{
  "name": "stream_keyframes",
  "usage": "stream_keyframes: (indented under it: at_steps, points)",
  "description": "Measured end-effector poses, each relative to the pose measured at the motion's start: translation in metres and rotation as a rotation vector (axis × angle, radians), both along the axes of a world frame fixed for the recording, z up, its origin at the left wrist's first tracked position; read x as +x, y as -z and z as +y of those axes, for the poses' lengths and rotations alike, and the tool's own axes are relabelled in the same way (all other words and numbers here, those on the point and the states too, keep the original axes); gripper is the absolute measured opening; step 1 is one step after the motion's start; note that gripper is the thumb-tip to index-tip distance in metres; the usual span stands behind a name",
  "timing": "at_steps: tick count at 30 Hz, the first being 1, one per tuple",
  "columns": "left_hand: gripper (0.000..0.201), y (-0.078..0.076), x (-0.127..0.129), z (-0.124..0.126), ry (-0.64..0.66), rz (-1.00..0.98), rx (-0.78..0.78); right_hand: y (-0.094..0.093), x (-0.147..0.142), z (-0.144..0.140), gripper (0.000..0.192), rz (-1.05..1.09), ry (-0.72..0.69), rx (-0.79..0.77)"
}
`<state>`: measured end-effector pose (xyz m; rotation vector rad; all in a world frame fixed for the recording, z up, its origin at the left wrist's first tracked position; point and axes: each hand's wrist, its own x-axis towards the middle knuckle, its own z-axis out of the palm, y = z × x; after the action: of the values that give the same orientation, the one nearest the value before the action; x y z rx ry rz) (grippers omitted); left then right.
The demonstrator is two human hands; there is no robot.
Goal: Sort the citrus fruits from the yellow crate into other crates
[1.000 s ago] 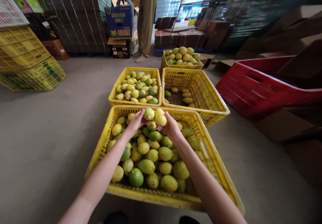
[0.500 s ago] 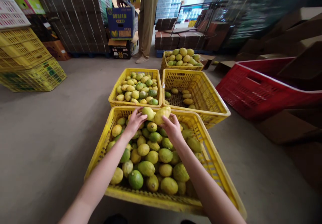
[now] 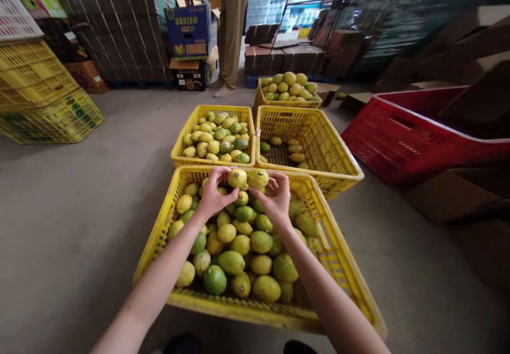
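Observation:
Over the far side of the nearest yellow crate [image 3: 354, 285], my left hand [image 3: 215, 192] is closed round a yellow-green lemon [image 3: 238, 178], thumb below it. Beside it my right hand [image 3: 277, 197] grips a second lemon [image 3: 258, 179], and the two fruits sit side by side, nearly touching. Beneath my hands the crate holds many lemons, from yellow to deep green, such as the green one [image 3: 214, 279] near the front. My forearms cover part of the pile.
Ahead stand a crate of lemons [image 3: 174, 155], a crate with several lemons on its floor [image 3: 338, 152], and another heaped crate [image 3: 289, 104]. A red crate [image 3: 382, 126] is at right, stacked yellow crates [image 3: 35, 72] at left. A person [image 3: 233, 25] holds a blue box [image 3: 187, 33].
Both lemons have been turned in my fingers, so their ends now face me. My hands have shifted slightly apart, thumbs lower. The person's blue box has moved a little.

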<state>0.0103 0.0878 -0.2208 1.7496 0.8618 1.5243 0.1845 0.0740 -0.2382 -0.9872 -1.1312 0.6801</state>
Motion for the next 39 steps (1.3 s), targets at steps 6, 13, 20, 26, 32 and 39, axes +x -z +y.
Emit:
stream_keyframes:
  at_steps: [6,13,20,26,32,39]
  points:
    - [0.043,0.003,-0.004,0.01,0.099,-0.247,-0.264,-0.009,0.015,0.004,0.052,0.12,-0.251,-0.141]
    - [0.038,0.016,0.003,0.016,0.075,-0.5,-0.597,-0.007,0.009,0.001,0.053,0.272,-0.3,-0.313]
    - [0.046,0.023,0.014,0.013,0.167,-0.331,-0.571,0.0,-0.006,0.001,0.051,0.327,-0.34,-0.412]
    - [0.043,0.038,0.018,0.011,0.145,-0.211,-0.532,-0.006,-0.011,-0.006,0.049,0.321,-0.355,-0.425]
    - [0.045,0.034,0.015,0.012,0.154,-0.205,-0.555,-0.004,-0.005,-0.003,0.048,0.198,-0.231,-0.343]
    - [0.038,0.032,0.013,0.014,0.135,-0.244,-0.603,-0.002,-0.006,-0.004,0.056,0.072,-0.153,-0.254]
